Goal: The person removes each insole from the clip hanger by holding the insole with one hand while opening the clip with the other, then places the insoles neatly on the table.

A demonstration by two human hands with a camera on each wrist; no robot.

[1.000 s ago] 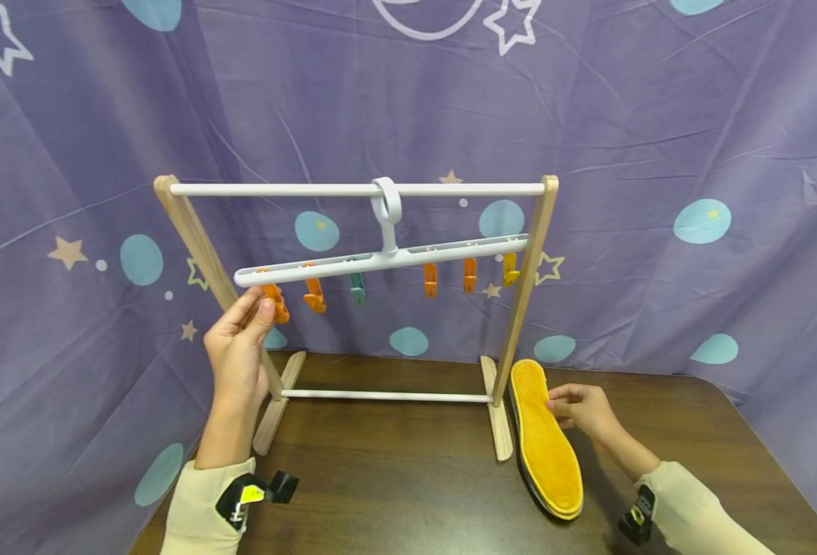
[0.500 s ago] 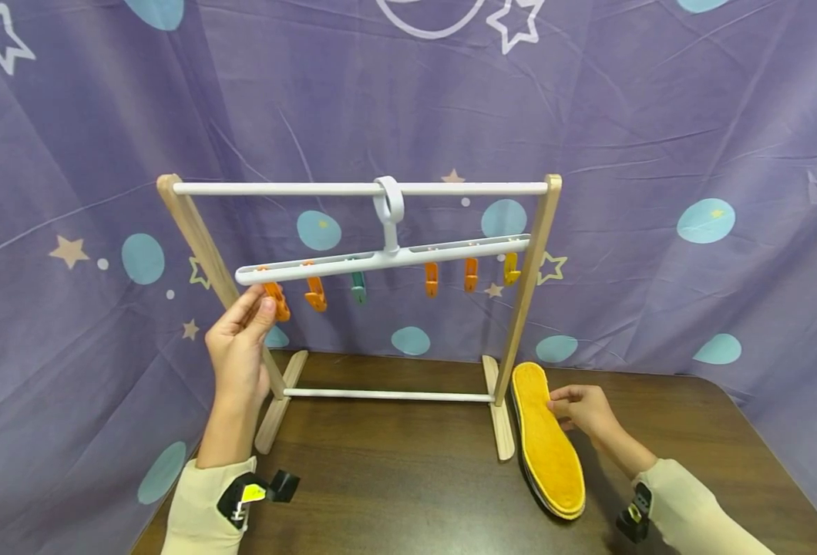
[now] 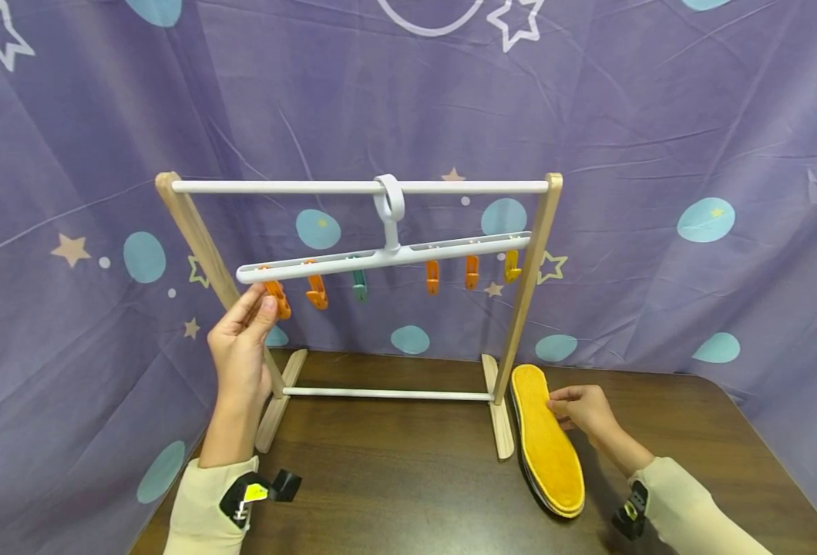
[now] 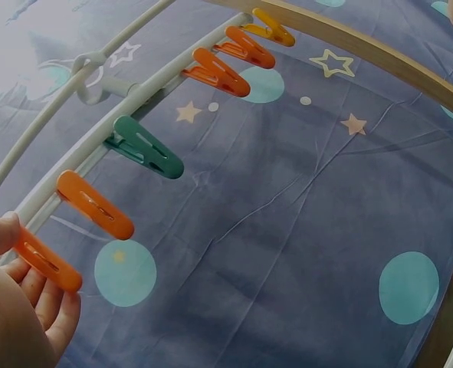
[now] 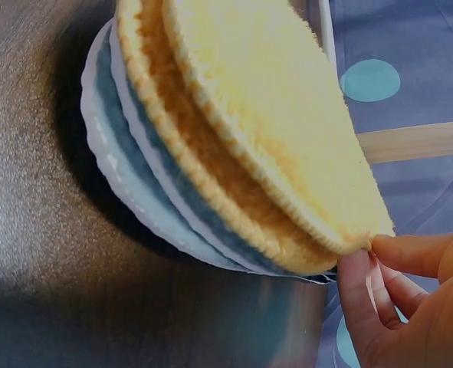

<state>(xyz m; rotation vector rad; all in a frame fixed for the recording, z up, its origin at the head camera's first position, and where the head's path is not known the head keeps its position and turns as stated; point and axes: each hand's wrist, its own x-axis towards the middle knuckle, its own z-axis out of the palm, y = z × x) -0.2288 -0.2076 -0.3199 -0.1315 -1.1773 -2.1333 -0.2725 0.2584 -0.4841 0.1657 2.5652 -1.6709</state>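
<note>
A white hanger [image 3: 321, 267] hangs tilted from the rack's top bar, its left end lower, with several orange, green and yellow clips along it. My left hand [image 3: 237, 347] pinches the leftmost orange clip [image 3: 278, 299]; the left wrist view shows thumb and fingers around that clip [image 4: 51, 264]. At the right, my right hand [image 3: 589, 412] pinches the inner edge of a yellow fuzzy insole [image 3: 550, 451]. Close up, this top insole [image 5: 272, 115] lies over another yellow one, with grey-blue insoles [image 5: 134, 184] beneath. Thumb and forefinger meet at its edge.
The wooden rack [image 3: 522, 308] stands on a dark brown table [image 3: 395, 478], its right foot [image 3: 497, 416] close to the insoles. A green clip [image 3: 359, 285] hangs left of the hook. Behind everything is a purple curtain [image 3: 630, 231] with stars and blue dots.
</note>
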